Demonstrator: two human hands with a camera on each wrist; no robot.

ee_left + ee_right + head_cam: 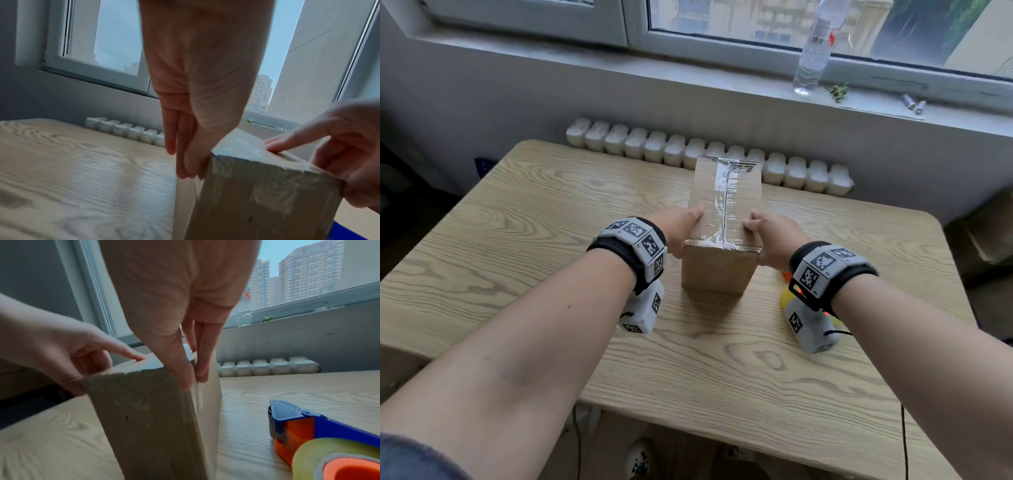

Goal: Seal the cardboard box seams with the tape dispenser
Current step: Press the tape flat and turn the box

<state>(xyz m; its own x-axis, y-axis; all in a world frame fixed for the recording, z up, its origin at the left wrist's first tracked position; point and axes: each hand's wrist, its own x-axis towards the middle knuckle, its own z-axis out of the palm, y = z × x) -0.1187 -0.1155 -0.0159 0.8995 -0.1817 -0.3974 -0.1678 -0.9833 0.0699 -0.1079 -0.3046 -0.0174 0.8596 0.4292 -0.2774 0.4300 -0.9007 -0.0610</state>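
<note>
Cardboard, brown and plain, forms a tall narrow cardboard box [724, 219] standing on a pale wood-grain table [524, 219], with clear tape [725, 192] running along its top seam and folding over the near edge. In the head view, the left hand [681, 228] presses against the box's left side and the right hand [770, 238] against its right side, both near the top front corners.

The left wrist view shows what the head view hides: the left hand's fingers [180, 155] lie straight and together, flat down the box's side, holding it by pressure and not curled round it. The right wrist view shows the same for the right hand, its fingers [202, 363] straight and pointing down along the right wall, thumb [180, 369] on the front face.

Only the right wrist view shows the tape dispenser [308, 426] clearly: blue and orange, with a yellowish roll, lying on the table just right of the box, in neither hand. In the head view it is almost wholly hidden behind the right wrist.

On the windowsill [688, 72] beyond stands a clear plastic bottle [813, 51]; a white radiator [654, 147] sits below it.
</note>
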